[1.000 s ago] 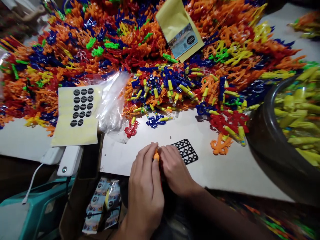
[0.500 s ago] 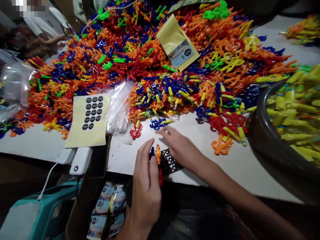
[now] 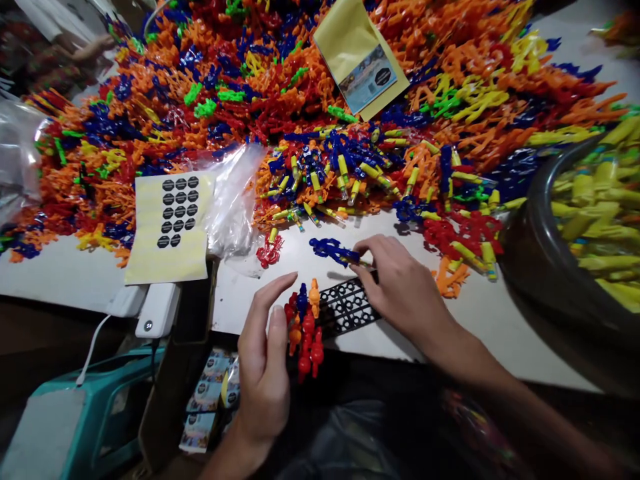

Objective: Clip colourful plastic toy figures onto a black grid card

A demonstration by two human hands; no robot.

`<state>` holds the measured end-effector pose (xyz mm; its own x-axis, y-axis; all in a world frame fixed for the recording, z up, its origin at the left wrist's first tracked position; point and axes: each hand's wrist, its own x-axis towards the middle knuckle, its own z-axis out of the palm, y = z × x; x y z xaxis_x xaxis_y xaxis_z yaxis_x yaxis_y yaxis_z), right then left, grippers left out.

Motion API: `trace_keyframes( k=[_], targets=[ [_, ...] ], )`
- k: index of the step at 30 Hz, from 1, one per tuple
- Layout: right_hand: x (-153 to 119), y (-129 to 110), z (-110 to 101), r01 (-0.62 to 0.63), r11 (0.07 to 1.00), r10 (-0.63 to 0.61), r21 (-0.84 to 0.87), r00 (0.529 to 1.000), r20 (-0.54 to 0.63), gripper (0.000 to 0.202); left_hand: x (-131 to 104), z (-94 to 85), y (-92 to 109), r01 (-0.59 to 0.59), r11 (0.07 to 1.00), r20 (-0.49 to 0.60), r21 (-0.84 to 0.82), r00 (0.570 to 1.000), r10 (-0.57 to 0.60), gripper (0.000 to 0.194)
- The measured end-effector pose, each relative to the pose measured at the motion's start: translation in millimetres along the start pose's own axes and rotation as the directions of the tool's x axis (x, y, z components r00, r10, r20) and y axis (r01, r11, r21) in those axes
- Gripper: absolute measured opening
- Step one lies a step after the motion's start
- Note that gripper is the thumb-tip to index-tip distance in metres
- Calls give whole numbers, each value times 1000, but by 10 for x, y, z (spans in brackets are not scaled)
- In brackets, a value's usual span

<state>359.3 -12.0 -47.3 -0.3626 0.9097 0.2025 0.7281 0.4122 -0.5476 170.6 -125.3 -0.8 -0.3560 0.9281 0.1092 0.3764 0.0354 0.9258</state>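
My right hand pinches one end of a blue plastic figure, with a bit of yellow at the pinched end. The figure is held over the white table, above a black rack with round holes. My left hand is open, fingers and thumb apart, beside the rack's left end. Several red, orange and blue figures stand close together there, near my left thumb. Whether the thumb touches them I cannot tell. A red figure with a yellow tube lies beyond my left hand.
A heap of colourful plastic figures covers the back. A dark tub of yellow tubes stands right. On the left lie a sticker sheet, clear bags and a white device. Packets sit below the edge; another person's arm shows far left.
My right hand has taken hold of the blue figure and drawn it back to the right. My left hand has moved left and opened away from the standing figures, which now show more.
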Motion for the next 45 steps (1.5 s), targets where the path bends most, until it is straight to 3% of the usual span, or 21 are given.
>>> trace_keyframes(
  k=[2, 4, 6, 8, 11, 14, 17, 25, 31, 34, 36, 38, 40, 43, 45],
  targets=[
    [-196, -76, -14, -66, 957, 77, 281, 997, -25, 12, -4, -3, -19, 8, 1000, 22, 0, 1000, -8, 35],
    [-380, -159, 67, -152, 831, 163, 535, 986, 27, 19, -2, 5, -44, 29, 999, 43, -20, 999, -28, 35],
    [-528, -234, 222, -219, 697, 229, 682, 970, 78, 30, 3, 27, -72, 73, 995, 60, -65, 996, -70, 35],
    [-627, -296, 395, -268, 640, 282, 720, 954, 103, 38, 2, 59, -94, 145, 980, 79, -137, 988, -135, 34],
    [-700, -352, 584, -287, 725, 299, 626, 950, 88, 39, -20, 110, -109, 246, 938, 111, -242, 968, -225, 34],
    [-740, -359, 656, -125, 875, 154, 468, 988, -26, 44, -52, 157, -113, 291, 912, 130, -288, 956, -264, 35],
    [-783, -347, 662, 48, 949, -12, 312, 993, -115, 52, -73, 208, -128, 271, 913, 102, -306, 963, -251, 36],
    [-767, -407, 662, 237, 967, -240, -94, 971, -18, 63, -72, 278, -146, 216, 925, 31, -314, 976, -217, 39],
    [-775, -426, 708, 260, 966, -259, 9, 963, -70, 81, -88, 249, -160, 244, 909, 31, -338, 968, -249, 39],
    [-747, -247, 531, 208, 974, -208, 84, 978, -20, 83, -118, 233, -148, 290, 893, 42, -345, 955, -293, 42],
    [-732, 21, 288, 157, 987, -153, 40, 984, -90, 80, -134, 216, -128, 250, 913, 5, -322, 965, -262, 44],
    [-747, 379, -7, 86, 988, -112, -127, 971, -213, 74, -144, 194, -106, 167, 957, -31, -239, 983, -179, 42],
    [-788, 745, -267, -26, 949, -16, -314, 991, -133, 75, -148, 177, -91, 70, 991, -20, -113, 997, -73, 41],
    [-842, 1130, -470, 29, 898, -23, -440, 1000, 19, 81, -143, 179, -90, -34, 999, 61, 30, 998, 32, 39],
    [-841, 1217, -487, 57, 883, -49, -467, 998, 28, 69, -133, 200, -96, -56, 997, 82, 45, 995, 52, 36]
  ],
)
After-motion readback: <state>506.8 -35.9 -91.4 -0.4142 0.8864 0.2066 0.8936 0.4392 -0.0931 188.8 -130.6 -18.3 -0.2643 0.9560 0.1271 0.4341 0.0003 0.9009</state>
